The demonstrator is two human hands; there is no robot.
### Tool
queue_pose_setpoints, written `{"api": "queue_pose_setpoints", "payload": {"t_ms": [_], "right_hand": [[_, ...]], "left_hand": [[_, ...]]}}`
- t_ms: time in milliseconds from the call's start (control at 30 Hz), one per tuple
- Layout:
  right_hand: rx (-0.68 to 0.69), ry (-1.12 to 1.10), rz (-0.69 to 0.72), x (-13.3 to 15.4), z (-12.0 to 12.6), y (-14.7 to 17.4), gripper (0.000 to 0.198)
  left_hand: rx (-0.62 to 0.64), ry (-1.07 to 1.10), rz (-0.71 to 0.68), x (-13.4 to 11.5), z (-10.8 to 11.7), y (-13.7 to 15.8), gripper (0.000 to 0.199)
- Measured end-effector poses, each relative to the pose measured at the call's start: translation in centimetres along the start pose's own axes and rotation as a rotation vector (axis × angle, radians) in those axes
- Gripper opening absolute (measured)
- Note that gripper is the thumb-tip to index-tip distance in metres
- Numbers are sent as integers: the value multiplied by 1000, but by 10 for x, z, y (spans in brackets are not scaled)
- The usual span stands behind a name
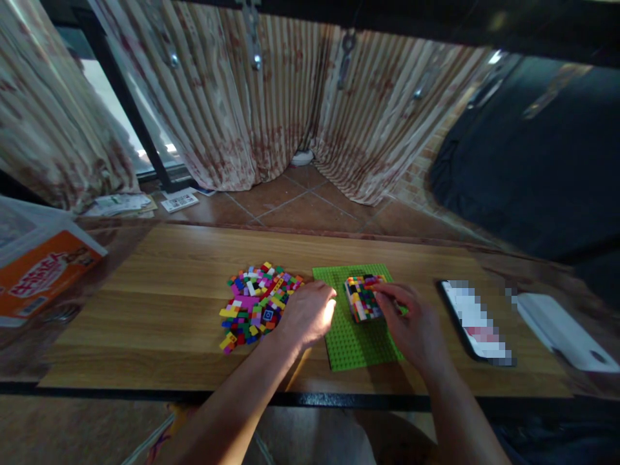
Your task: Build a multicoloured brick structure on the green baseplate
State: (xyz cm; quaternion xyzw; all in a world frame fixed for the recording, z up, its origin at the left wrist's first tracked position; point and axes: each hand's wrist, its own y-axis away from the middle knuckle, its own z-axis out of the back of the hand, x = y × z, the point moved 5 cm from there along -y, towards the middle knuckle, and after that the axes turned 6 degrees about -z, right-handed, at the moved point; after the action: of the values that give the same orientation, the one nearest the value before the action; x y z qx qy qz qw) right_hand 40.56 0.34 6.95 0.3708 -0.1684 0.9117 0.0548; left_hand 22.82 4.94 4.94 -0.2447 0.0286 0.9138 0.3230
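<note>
A small block built of many-coloured toy bricks (pixel 361 300) stands on the green baseplate (pixel 343 349). My right hand (pixel 411 323) reaches over the block's right side, its thumb and forefinger closed at a reddish toy brick on the top back part. The fingers cover some of the block there. My left hand (pixel 310 313) is curled closed over the baseplate's left edge, close to the pile. Whatever it may hold is hidden. Left of it lies a loose pile of toy bricks (pixel 252 300) in mixed colours, with several longer pieces among them.
A phone (pixel 472 323) with a lit, blurred screen lies right of the baseplate on the wooden table (pixel 169 310). Beyond it rests a white flat object (pixel 564 332). A clear plastic box with an orange label (pixel 48 271) stands at the left. Curtains (pixel 285 103) hang behind.
</note>
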Motion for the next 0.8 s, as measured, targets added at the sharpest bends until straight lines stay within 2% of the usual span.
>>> {"api": "queue_pose_setpoints", "payload": {"t_ms": [100,300,800], "right_hand": [[-11,55,54,4,-1,1,20],[-71,96,66,9,-4,1,17],[-115,-55,-35,7,-9,-3,12]], "left_hand": [[-11,-5,-8,1,-1,0,21],[-30,15,-7,4,0,0,18],[-85,-10,-50,6,1,-1,17]]}}
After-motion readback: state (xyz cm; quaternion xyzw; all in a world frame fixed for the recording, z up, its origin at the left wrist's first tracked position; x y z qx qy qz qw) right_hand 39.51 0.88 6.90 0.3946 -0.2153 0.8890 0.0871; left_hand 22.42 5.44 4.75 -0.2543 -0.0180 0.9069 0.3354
